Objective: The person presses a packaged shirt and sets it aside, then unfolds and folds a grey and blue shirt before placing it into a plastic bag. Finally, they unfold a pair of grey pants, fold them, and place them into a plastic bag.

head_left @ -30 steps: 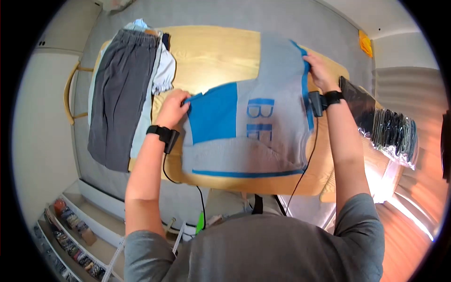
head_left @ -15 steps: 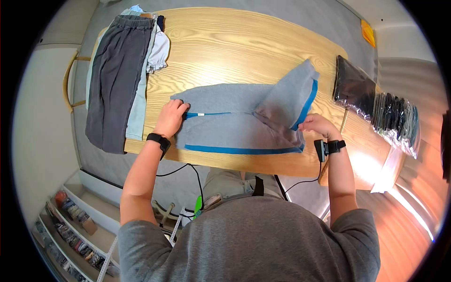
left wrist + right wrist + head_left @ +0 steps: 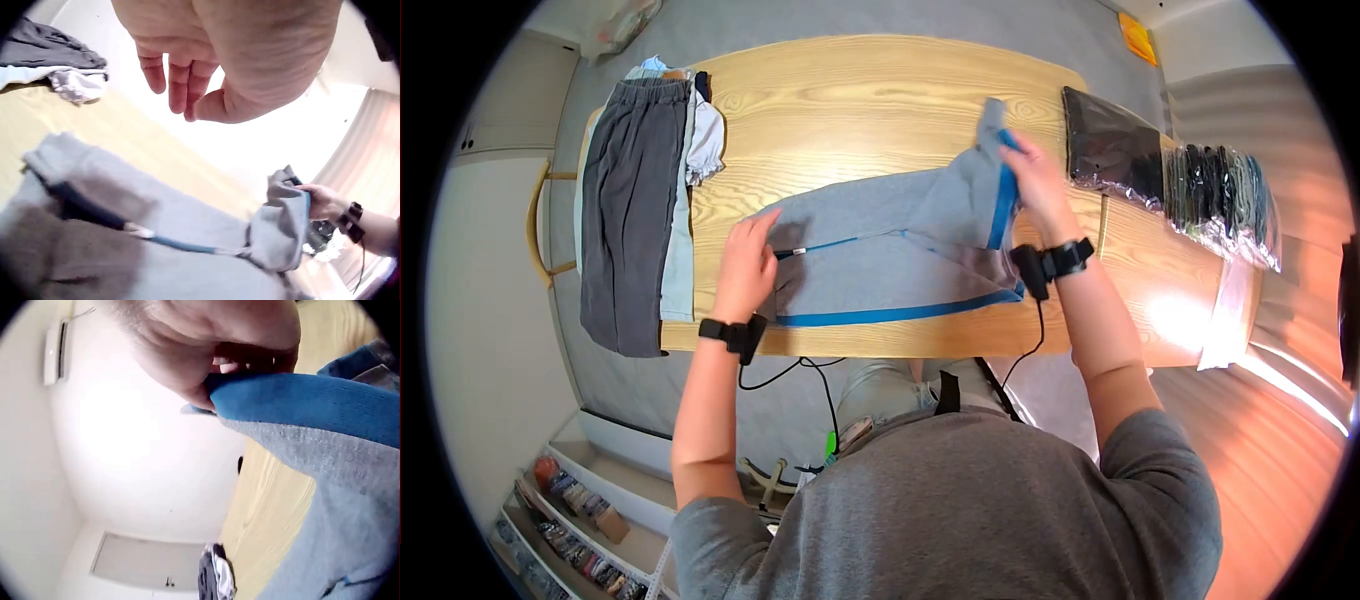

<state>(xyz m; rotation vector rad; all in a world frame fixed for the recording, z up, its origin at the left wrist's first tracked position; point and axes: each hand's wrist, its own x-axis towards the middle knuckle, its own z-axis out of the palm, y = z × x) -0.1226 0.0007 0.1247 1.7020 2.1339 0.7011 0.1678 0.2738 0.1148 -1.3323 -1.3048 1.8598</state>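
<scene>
A grey sweatshirt (image 3: 860,275) with blue trim lies folded lengthwise on the wooden table (image 3: 840,110), a small white label showing by its neck opening. My right hand (image 3: 1037,182) grips its blue edge at the right end and holds that part raised; the right wrist view shows the blue band (image 3: 281,400) pinched between thumb and fingers. Above the sweatshirt's left end hovers my left hand (image 3: 745,262). In the left wrist view its fingers (image 3: 179,90) hang loose with nothing in them, apart from the cloth (image 3: 181,212) below.
Dark grey trousers (image 3: 635,200) lie over lighter clothes at the table's left end. Toward the right are a dark garment in a clear bag (image 3: 1110,140) and a row of bagged folded garments (image 3: 1215,195). Cables hang from both wrist cameras near the table's front edge.
The sweatshirt was spread with its lettered front showing, then got folded so plain grey faces up. My right hand has since lifted its right end up and away; my left hand has let go.
</scene>
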